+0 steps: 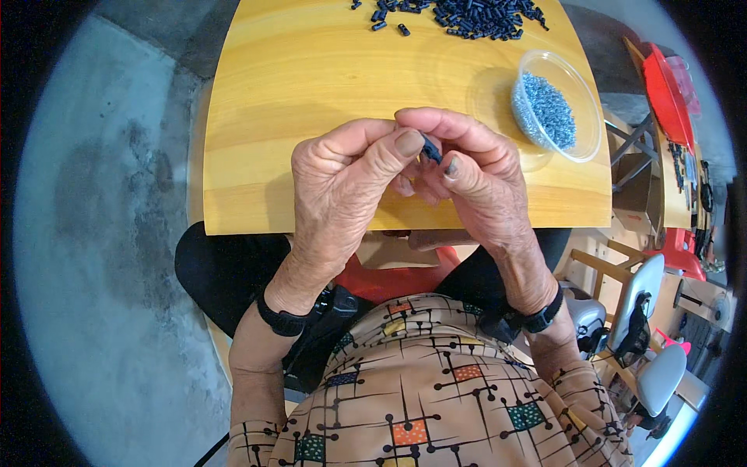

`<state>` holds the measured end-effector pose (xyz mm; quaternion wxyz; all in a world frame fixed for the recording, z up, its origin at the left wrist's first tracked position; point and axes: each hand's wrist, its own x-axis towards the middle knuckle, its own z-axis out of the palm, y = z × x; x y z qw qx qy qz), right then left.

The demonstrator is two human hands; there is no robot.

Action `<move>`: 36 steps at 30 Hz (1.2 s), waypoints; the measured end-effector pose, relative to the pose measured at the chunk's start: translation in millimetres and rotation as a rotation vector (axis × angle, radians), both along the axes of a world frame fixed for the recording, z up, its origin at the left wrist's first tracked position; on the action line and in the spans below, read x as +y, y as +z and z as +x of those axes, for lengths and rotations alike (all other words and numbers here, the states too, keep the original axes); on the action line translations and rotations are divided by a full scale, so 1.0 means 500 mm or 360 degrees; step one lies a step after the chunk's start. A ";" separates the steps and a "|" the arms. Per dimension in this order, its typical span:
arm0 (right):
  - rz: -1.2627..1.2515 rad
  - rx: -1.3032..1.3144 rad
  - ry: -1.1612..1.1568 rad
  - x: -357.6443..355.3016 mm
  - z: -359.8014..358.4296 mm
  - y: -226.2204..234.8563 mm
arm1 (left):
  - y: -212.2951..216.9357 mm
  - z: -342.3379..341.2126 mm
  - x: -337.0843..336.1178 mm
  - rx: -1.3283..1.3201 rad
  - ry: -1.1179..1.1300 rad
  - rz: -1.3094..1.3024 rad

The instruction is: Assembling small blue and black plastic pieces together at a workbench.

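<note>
A small black plastic piece [430,149] is pinched between my two hands above the near part of the table; its ends are partly hidden by the fingers. My left hand [340,173] is closed, with thumb and forefinger at the upper left end of the piece. On the other side, my right hand [489,175] grips it between thumb and curled fingers. Whether a smaller part is also held in the fingertips is too hidden to tell. Beyond my right hand, a clear round bowl [587,117] holds many small shiny metal pieces [548,110], like screws or pins.
The yellow wood-grain table [264,117] ends just before my lap. A heap of small black cylindrical pieces [486,15] lies at its far edge, with a few loose ones to its left. At right stand a red basin [668,97], chairs [638,300] and another cluttered table.
</note>
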<state>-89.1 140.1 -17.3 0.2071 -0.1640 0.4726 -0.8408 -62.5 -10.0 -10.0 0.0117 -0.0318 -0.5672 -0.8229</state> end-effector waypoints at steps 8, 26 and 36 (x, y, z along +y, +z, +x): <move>0.0228 0.0260 -0.0109 0.009 -0.009 0.007 | 0.000 0.008 0.021 -0.0244 -0.0113 0.0370; 0.0528 0.0860 -0.0058 0.009 -0.043 0.003 | -0.006 0.006 0.021 -0.0339 -0.0217 0.0582; 0.0540 0.1154 -0.0137 0.012 -0.032 0.041 | 0.003 0.027 0.033 -0.0360 -0.0355 0.0923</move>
